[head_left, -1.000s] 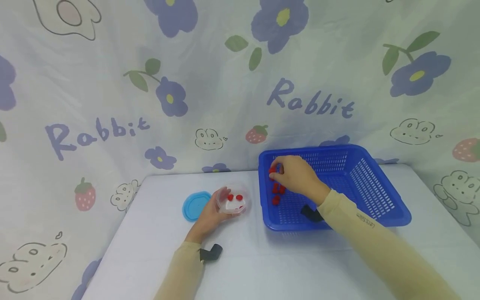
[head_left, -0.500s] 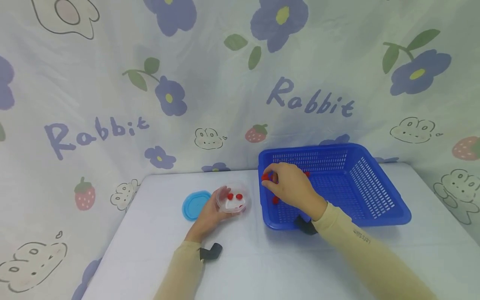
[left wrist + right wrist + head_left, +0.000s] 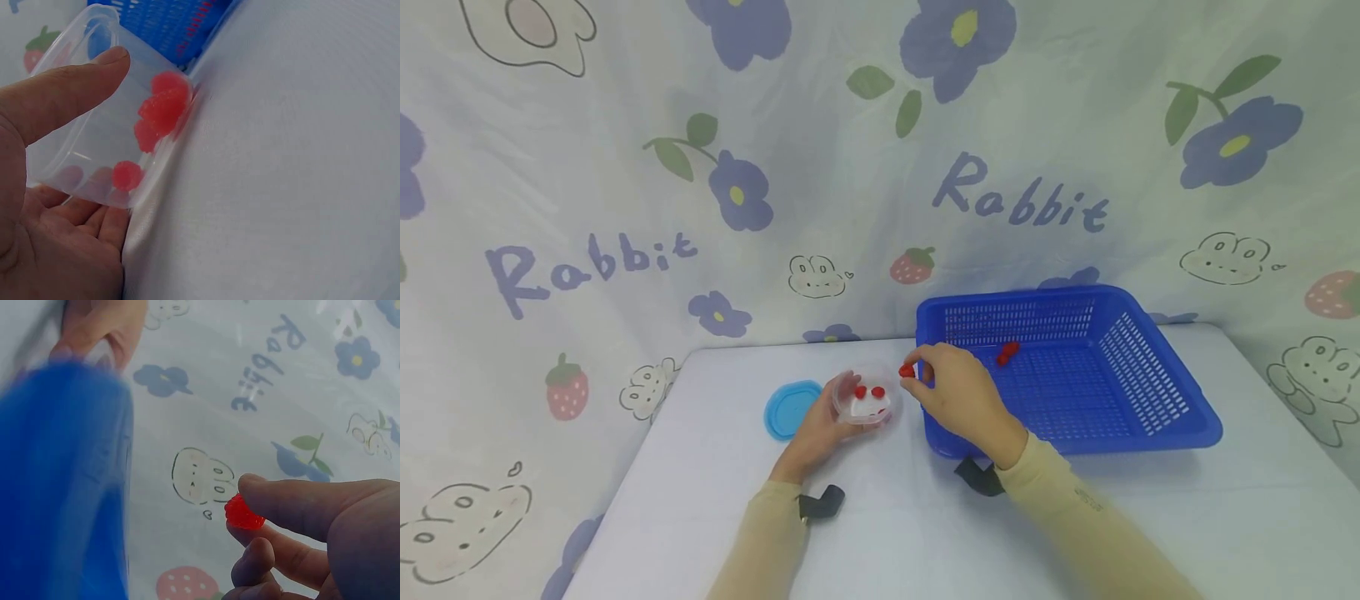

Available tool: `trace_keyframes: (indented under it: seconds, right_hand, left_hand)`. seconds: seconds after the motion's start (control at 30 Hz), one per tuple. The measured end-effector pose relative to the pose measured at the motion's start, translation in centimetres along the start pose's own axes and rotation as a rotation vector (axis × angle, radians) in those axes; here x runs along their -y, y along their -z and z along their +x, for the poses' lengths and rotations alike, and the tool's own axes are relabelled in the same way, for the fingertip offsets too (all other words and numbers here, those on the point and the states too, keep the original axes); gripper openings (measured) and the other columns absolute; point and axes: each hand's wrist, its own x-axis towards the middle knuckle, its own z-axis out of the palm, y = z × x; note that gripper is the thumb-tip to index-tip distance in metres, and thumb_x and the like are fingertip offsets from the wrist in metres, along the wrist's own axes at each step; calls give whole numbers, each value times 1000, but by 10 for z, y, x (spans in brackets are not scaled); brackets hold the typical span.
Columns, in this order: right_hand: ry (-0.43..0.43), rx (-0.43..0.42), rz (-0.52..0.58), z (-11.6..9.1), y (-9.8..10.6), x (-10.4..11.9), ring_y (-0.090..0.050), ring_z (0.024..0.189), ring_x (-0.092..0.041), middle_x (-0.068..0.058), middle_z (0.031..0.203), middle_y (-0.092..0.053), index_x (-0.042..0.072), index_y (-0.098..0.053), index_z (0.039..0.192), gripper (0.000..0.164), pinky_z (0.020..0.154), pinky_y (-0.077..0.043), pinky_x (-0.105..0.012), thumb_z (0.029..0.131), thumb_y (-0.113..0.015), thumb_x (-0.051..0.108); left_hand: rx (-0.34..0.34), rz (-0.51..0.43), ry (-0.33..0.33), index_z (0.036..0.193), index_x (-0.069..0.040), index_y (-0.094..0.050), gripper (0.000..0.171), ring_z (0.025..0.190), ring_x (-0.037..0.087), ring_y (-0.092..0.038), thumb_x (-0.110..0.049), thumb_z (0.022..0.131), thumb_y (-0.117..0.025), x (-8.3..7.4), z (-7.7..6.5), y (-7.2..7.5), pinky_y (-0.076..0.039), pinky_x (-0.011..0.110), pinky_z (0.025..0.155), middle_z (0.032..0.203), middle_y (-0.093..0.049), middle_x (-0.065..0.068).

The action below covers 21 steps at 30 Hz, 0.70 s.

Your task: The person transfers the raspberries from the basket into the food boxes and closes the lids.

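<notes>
Thumb and fingertip of the right hand (image 3: 958, 390) pinch a red berry (image 3: 907, 372), while the left hand (image 3: 820, 429) grips a clear cup (image 3: 867, 409), thumb on one side and fingers round the other. The two hands are near each other but apart. What matters most, by all appearance, is the short gap between berry and cup mouth: the cup lies to the person's left of the berry, about level with it along the far edge of the table (image 3: 880, 517). The berry is roundish, with no clear long axis, and appears just past the left rim of the blue basket (image 3: 1067, 387); its height above the table is hard to judge. Berries in the cup (image 3: 164, 111) overlap, so their number is uncertain. Beside the left hand, toward the table's far left corner, lies a blue lid (image 3: 790, 412). Other berries (image 3: 1007, 354) rest in the basket toward its far edge; the right hand and sleeve hide part of its near left corner.
</notes>
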Motion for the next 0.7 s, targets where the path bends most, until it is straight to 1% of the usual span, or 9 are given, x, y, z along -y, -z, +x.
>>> trace_keyframes:
  seconds: [0.17,0.43,0.63,0.7]
  right_hand:
    - [11,-14,19,-2,-13,7,-44,59,-12,4,68,-51,19,-67,99,20,46,-38,-23,82,-71,29]
    - [5,2,59,-2,-37,14,-43,58,-11,3,70,-52,18,-67,102,22,45,-37,-21,82,-70,28]
    - [-5,16,93,3,-55,19,-46,63,-11,5,70,-51,17,-67,102,21,51,-39,-21,84,-69,27]
    - [-13,22,108,5,-61,20,-46,64,-12,4,70,-52,16,-67,102,21,53,-39,-22,84,-69,26]
  left_hand:
    - [1,-11,-13,144,-23,-29,96,131,13,-32,-42,66,-81,0,0,0,-27,56,105,138,-44,-11]
    - [-4,18,-1,143,-27,-30,94,132,12,-31,-44,66,-81,-4,-1,0,-27,54,105,138,-43,-13]
    - [8,2,-17,142,-26,-31,90,133,15,-32,-38,68,-81,-4,-1,2,-28,51,106,140,-41,-10]
    - [12,-5,-24,141,-26,-31,89,133,16,-32,-36,68,-81,-4,-1,2,-29,51,106,141,-40,-8]
